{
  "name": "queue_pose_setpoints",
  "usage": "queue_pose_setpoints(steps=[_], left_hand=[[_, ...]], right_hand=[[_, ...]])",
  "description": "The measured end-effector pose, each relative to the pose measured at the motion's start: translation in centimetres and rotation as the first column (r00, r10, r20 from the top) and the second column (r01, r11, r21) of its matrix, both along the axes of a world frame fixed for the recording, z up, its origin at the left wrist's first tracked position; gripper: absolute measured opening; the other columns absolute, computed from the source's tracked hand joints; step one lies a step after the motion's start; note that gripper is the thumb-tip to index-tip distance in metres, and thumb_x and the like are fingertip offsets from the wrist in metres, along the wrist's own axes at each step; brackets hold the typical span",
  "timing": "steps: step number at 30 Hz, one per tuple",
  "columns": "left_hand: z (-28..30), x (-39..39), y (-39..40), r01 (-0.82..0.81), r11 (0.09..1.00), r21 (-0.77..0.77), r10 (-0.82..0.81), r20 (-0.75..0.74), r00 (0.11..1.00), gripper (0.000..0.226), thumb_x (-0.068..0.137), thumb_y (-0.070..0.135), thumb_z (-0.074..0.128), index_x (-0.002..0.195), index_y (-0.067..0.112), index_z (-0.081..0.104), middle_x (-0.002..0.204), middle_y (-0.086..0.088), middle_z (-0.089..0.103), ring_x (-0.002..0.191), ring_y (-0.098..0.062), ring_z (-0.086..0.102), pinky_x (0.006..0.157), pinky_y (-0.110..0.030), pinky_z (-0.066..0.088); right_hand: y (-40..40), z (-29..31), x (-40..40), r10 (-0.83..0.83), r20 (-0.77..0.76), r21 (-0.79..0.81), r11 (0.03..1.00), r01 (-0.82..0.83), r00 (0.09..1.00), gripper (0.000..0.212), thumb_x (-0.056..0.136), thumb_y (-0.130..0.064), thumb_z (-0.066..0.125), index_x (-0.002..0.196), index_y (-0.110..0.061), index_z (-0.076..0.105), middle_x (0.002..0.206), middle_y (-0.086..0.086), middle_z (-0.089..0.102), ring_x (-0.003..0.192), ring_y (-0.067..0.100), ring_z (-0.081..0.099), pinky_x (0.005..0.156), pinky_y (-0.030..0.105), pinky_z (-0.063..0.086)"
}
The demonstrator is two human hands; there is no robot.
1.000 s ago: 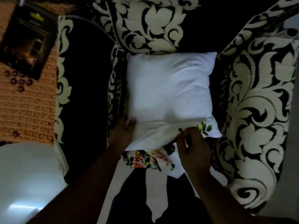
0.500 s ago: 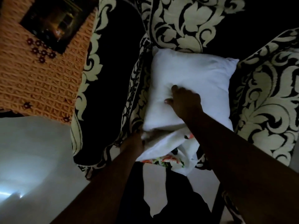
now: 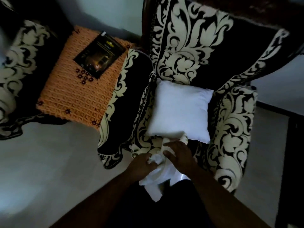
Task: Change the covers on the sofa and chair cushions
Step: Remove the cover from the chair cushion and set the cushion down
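Black-and-cream damask upholstery covers the armchair (image 3: 194, 51), the landmark for everything else. Beside its arm, on the side of the person's left hand, stands a small side table under an orange crocheted cloth (image 3: 77, 96) with dark red flowers worked into it. On the armchair's seat, leaning toward the backrest, lies the bare white cushion insert (image 3: 179, 111), its near edge close to the seat's front. At the front edge of the seat, just below the insert, hangs the white cushion cover (image 3: 158, 176), bunched and trailing down past the seat front. On the cloth-covered table beside the armchair rests a dark booklet (image 3: 100, 55), set at an angle. Both hands sit close together at the seat's front edge: the left hand (image 3: 143, 165) grips a crumpled bunch of the cover, while the right hand (image 3: 178, 153) lies on the cover with its fingers curled into the fabric, just short of the insert.
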State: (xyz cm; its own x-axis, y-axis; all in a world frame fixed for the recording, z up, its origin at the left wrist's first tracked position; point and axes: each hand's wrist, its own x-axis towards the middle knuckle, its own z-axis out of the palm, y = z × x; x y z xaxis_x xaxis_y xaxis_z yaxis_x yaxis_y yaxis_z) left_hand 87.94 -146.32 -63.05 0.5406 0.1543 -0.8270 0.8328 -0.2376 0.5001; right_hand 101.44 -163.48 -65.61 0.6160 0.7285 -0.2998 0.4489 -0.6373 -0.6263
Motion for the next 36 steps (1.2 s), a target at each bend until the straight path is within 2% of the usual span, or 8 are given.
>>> queue_pose_setpoints(steps=[5, 10, 14, 20, 23, 26, 33, 36], left_hand=[[6.9, -1.2, -1.0, -0.294, 0.956, 0.007, 0.291, 0.112, 0.950, 0.074, 0.054, 0.066, 0.057, 0.098, 0.008, 0.072, 0.091, -0.004, 0.070, 0.085, -0.018, 0.064, 0.070, -0.031, 0.047], [13.6, -4.6, -3.1, -0.475, 0.874, 0.099, 0.444, 0.234, 0.865, 0.038, 0.069, 0.047, 0.063, 0.093, 0.019, 0.070, 0.098, -0.009, 0.072, 0.094, -0.025, 0.068, 0.076, -0.038, 0.054], [18.2, -9.2, -3.3, -0.596, 0.778, 0.202, 0.521, 0.323, 0.790, 0.063, 0.082, 0.041, 0.073, 0.135, 0.017, 0.049, 0.118, -0.006, 0.058, 0.113, -0.030, 0.059, 0.078, -0.032, 0.046], [23.5, -17.1, -2.3, -0.566, 0.698, 0.440, 0.398, 0.418, 0.816, 0.087, 0.076, 0.057, 0.050, 0.154, 0.021, 0.034, 0.160, -0.010, 0.023, 0.141, -0.029, 0.037, 0.110, -0.036, 0.038], [25.9, -21.2, -2.2, -0.642, 0.664, 0.383, 0.355, 0.594, 0.722, 0.081, 0.076, 0.072, 0.050, 0.144, 0.028, 0.044, 0.153, 0.003, 0.036, 0.136, -0.008, 0.036, 0.114, -0.033, 0.035], [27.6, -26.2, -2.2, -0.497, 0.703, 0.508, 0.151, 0.577, 0.803, 0.083, 0.074, 0.076, 0.066, 0.143, 0.034, 0.045, 0.144, 0.009, 0.051, 0.129, -0.008, 0.048, 0.109, -0.032, 0.039], [30.3, -41.2, 2.5, -0.677, 0.430, 0.597, 0.051, 0.733, 0.678, 0.099, 0.083, 0.066, 0.065, 0.160, 0.032, 0.012, 0.165, 0.002, 0.019, 0.152, -0.015, 0.020, 0.119, -0.029, 0.024], [33.2, -47.7, 5.0, -0.620, 0.329, 0.712, -0.130, 0.685, 0.717, 0.072, 0.084, 0.058, 0.067, 0.146, 0.024, 0.051, 0.160, -0.007, 0.035, 0.148, -0.024, 0.033, 0.118, -0.037, 0.032]], right_hand=[[-4.4, 4.7, -2.4, 0.224, 0.010, 0.028, 0.974, -0.225, 0.974, 0.064, 0.080, -0.081, 0.056, 0.127, -0.038, 0.061, 0.125, -0.008, 0.063, 0.121, 0.021, 0.054, 0.101, 0.043, 0.043], [-4.5, 10.0, -2.7, 0.324, 0.113, 0.078, 0.939, -0.334, 0.939, 0.022, 0.078, -0.041, 0.073, 0.094, -0.028, 0.065, 0.091, -0.001, 0.064, 0.093, 0.026, 0.062, 0.077, 0.043, 0.053], [-3.1, 16.4, -4.1, 0.296, -0.057, 0.166, 0.944, -0.284, 0.953, 0.016, 0.094, -0.033, 0.057, 0.099, -0.020, 0.062, 0.094, 0.001, 0.067, 0.090, 0.021, 0.064, 0.077, 0.038, 0.050], [3.1, 24.7, -9.6, 0.472, -0.004, 0.298, 0.842, -0.450, 0.881, 0.028, 0.098, -0.046, 0.044, 0.104, -0.020, 0.055, 0.091, 0.001, 0.060, 0.080, 0.014, 0.055, 0.066, 0.029, 0.034], [7.3, 28.7, -14.0, 0.602, 0.005, 0.324, 0.754, -0.571, 0.798, 0.014, 0.103, -0.038, 0.051, 0.094, -0.028, 0.050, 0.080, -0.009, 0.051, 0.074, 0.007, 0.052, 0.065, 0.027, 0.036], [11.4, 32.6, -19.0, 0.682, -0.067, 0.351, 0.699, -0.623, 0.728, 0.019, 0.103, -0.033, 0.055, 0.086, -0.037, 0.048, 0.078, -0.016, 0.051, 0.075, -0.009, 0.051, 0.069, 0.019, 0.037], [18.5, 41.0, -32.8, 0.864, -0.171, 0.335, 0.502, -0.797, 0.473, 0.020, 0.100, -0.027, 0.063, 0.080, -0.029, 0.064, 0.075, -0.019, 0.065, 0.072, -0.002, 0.059, 0.070, 0.022, 0.042], [21.1, 42.6, -38.7, 0.924, -0.117, 0.314, 0.382, -0.869, 0.365, 0.020, 0.094, -0.028, 0.071, 0.078, -0.020, 0.062, 0.071, -0.016, 0.059, 0.070, 0.001, 0.055, 0.068, 0.023, 0.040]])
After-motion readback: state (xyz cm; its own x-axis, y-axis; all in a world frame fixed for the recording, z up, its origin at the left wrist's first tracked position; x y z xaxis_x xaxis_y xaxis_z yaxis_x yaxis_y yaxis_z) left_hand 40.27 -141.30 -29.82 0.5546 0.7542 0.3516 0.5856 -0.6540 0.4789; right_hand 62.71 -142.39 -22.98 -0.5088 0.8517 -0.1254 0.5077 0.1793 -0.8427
